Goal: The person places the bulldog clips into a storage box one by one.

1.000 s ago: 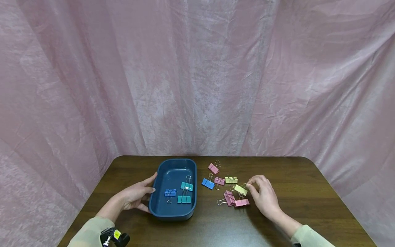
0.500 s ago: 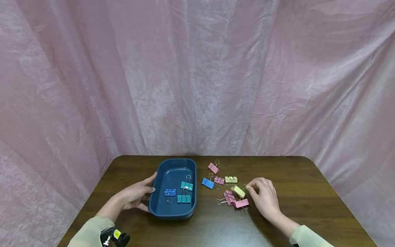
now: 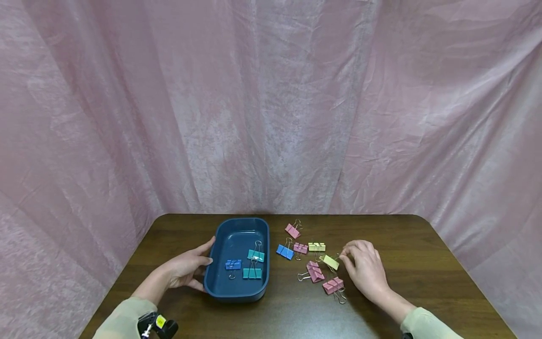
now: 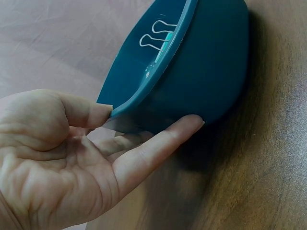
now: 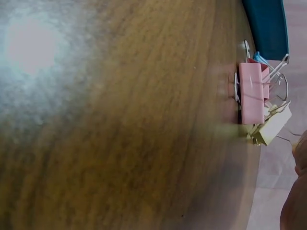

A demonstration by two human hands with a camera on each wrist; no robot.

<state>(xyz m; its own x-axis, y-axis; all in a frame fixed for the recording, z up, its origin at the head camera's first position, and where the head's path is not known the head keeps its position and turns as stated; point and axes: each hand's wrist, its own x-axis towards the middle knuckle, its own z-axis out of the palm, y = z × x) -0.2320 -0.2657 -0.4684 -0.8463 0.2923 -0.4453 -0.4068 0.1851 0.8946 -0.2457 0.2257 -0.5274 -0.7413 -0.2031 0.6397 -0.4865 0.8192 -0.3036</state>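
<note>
My left hand (image 3: 186, 268) holds the near-left side of a dark blue tray (image 3: 237, 296). Its thumb lies on the rim and the fingers spread along the outer wall, as the left wrist view shows. Inside the tray lie a blue binder clip (image 3: 233, 264) and two teal binder clips (image 3: 256, 255). My right hand (image 3: 365, 268) pinches a wire handle of a yellow binder clip (image 3: 330, 262), which is tilted. Just below it a pink binder clip (image 3: 333, 285) lies apart on the table, handles towards me. In the right wrist view only part of the hand shows.
Around the held clip lie another pink binder clip (image 3: 315, 271), a second yellow one (image 3: 316, 246), a blue one (image 3: 285, 251) and two smaller pink ones (image 3: 300, 248). All rest on a brown wooden table (image 3: 423, 263). Pink curtains (image 3: 271, 103) hang behind it.
The lower pink binder clip has come away from the yellow one, turned and shifted slightly towards me. My right hand wiggled slightly with the yellow clip. The left hand and tray stayed put.
</note>
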